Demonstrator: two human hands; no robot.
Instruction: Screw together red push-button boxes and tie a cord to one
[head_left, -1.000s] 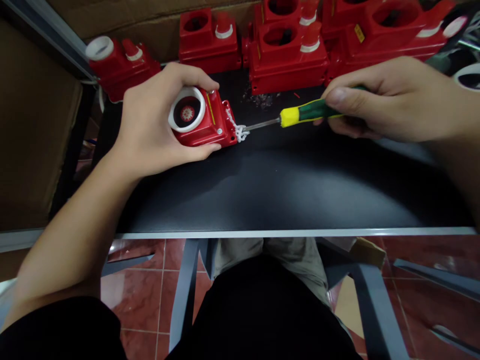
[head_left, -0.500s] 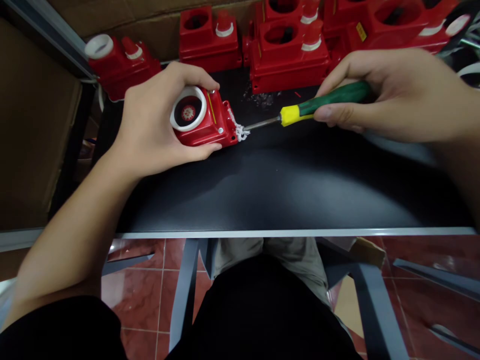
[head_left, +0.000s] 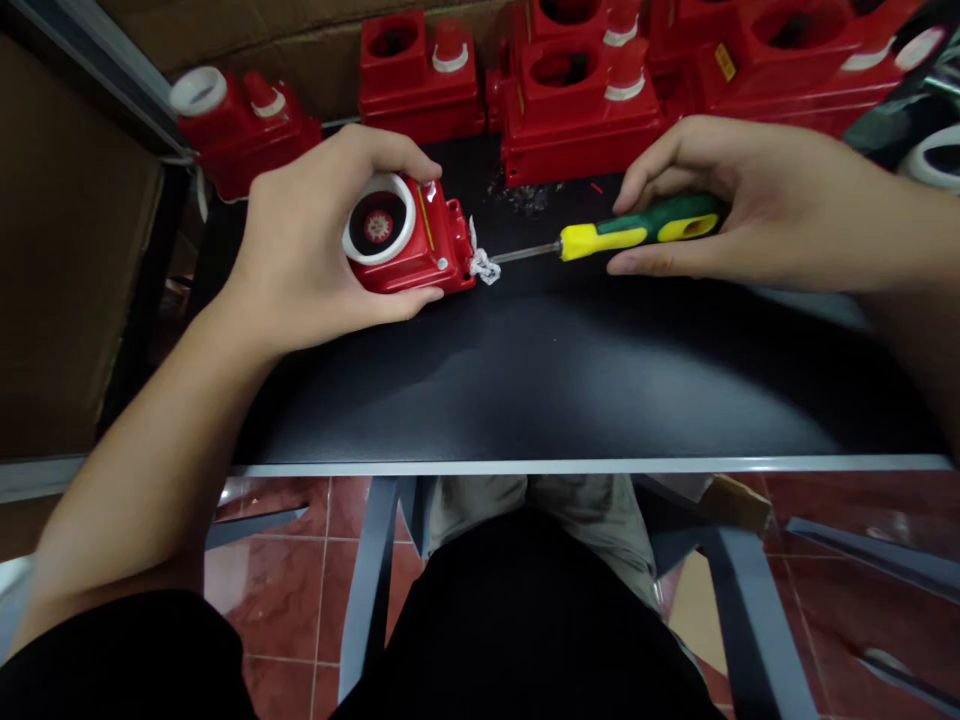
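Around the red housing (head_left: 420, 265): more red boxes (head_left: 581, 145) behind it and off to its right, a white-ringed box (head_left: 240, 140) behind-left. Dark crumbs (head_left: 531, 199) on the tabletop (head_left: 555, 380) beyond its right end. Left grip (head_left: 307, 240) covers the housing's left end, clamped on it, thumb near side, fingers far side. Right grip (head_left: 772, 205), right of the housing, closed loosely round a screwdriver (head_left: 604, 238) (tip looks caught in the white cord (head_left: 486, 267) at the housing's right end; too small to be sure).
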